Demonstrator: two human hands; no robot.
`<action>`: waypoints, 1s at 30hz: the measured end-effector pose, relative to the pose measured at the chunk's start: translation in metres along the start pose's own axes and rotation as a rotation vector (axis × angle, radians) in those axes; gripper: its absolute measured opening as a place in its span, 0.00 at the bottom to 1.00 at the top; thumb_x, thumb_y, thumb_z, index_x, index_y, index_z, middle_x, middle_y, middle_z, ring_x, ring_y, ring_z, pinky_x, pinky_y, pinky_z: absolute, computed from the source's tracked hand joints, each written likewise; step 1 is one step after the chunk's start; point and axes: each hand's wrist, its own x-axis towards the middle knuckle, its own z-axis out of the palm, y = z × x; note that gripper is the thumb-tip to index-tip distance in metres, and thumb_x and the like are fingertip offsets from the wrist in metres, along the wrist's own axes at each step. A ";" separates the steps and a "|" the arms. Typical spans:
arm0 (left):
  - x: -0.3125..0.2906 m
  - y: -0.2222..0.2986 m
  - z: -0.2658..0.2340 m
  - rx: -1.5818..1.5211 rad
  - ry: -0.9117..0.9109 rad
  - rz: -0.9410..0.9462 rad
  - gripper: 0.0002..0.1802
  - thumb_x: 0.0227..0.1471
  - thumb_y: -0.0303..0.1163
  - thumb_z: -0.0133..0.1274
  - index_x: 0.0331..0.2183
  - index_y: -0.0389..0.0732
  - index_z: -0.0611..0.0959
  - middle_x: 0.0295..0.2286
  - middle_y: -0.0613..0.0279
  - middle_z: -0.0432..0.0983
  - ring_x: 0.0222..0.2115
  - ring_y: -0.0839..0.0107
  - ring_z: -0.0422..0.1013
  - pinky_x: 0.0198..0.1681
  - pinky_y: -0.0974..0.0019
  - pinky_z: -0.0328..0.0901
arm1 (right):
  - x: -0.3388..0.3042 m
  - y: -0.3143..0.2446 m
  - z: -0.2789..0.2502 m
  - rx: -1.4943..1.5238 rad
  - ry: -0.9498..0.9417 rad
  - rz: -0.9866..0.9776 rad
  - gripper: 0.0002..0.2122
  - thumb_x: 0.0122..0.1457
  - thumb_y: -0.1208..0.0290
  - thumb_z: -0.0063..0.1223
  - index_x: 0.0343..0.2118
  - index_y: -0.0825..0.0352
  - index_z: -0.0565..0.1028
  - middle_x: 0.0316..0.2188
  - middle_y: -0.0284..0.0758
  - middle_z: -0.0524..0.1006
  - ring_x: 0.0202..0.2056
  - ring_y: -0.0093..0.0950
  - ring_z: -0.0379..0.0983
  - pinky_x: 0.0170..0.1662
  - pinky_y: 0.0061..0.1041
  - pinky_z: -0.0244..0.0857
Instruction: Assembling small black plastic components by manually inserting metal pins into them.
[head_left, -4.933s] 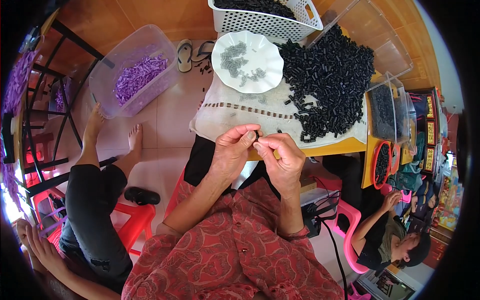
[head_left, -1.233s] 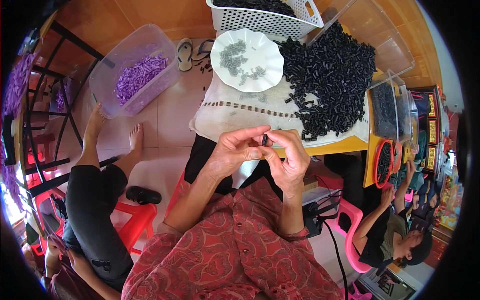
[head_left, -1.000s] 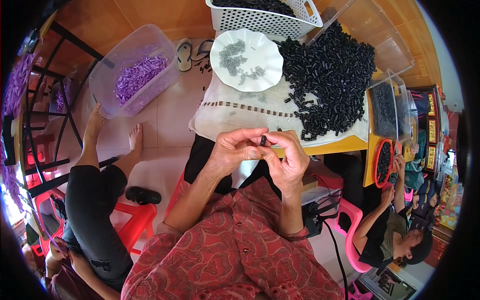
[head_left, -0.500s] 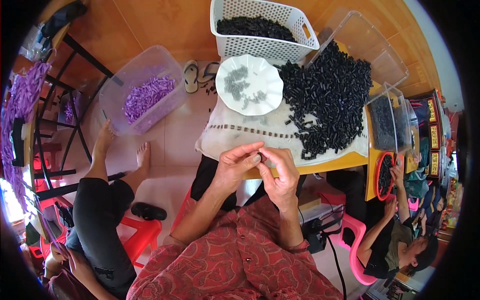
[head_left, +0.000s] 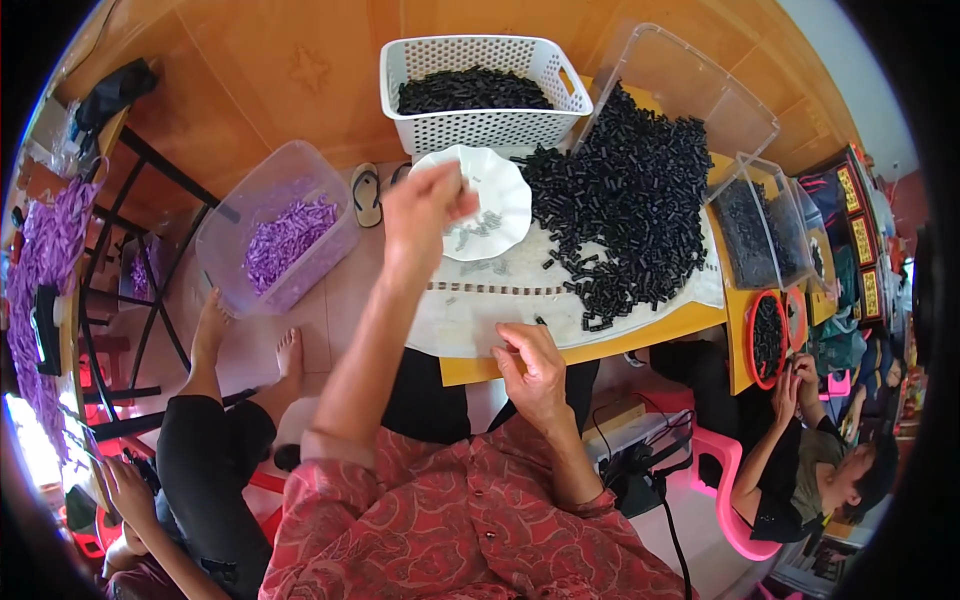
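Nearby, black pieces [head_left: 625,200] crowd the white dish [head_left: 500,205] beneath the left hand [head_left: 425,205], grip pinched shut.

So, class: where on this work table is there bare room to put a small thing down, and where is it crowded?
Bare cloth lies between the white dish, the right hand and the table's near edge. The table's right side is crowded: the heap of black pieces runs up to the clear tubs. The left hand reaches over the dish.
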 end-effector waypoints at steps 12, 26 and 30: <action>0.044 0.015 0.037 0.093 -0.035 0.196 0.19 0.53 0.28 0.53 0.43 0.22 0.73 0.36 0.48 0.75 0.31 0.65 0.75 0.36 0.67 0.72 | -0.005 0.018 -0.020 -0.143 0.180 -0.045 0.10 0.47 0.85 0.56 0.34 0.70 0.75 0.31 0.41 0.75 0.29 0.36 0.72 0.29 0.27 0.67; -0.118 -0.082 -0.007 0.085 -0.097 -0.267 0.11 0.55 0.23 0.49 0.40 0.30 0.77 0.34 0.53 0.77 0.27 0.72 0.74 0.32 0.67 0.73 | 0.053 0.071 -0.041 -0.550 0.330 0.185 0.03 0.47 0.76 0.58 0.26 0.64 0.76 0.25 0.36 0.71 0.24 0.36 0.72 0.26 0.34 0.65; -0.126 -0.084 -0.012 0.098 -0.092 -0.284 0.11 0.55 0.24 0.50 0.40 0.30 0.78 0.34 0.53 0.77 0.27 0.72 0.75 0.32 0.67 0.73 | 0.063 0.077 -0.040 -0.617 0.273 0.237 0.03 0.48 0.73 0.58 0.25 0.64 0.76 0.25 0.36 0.71 0.25 0.37 0.72 0.27 0.35 0.66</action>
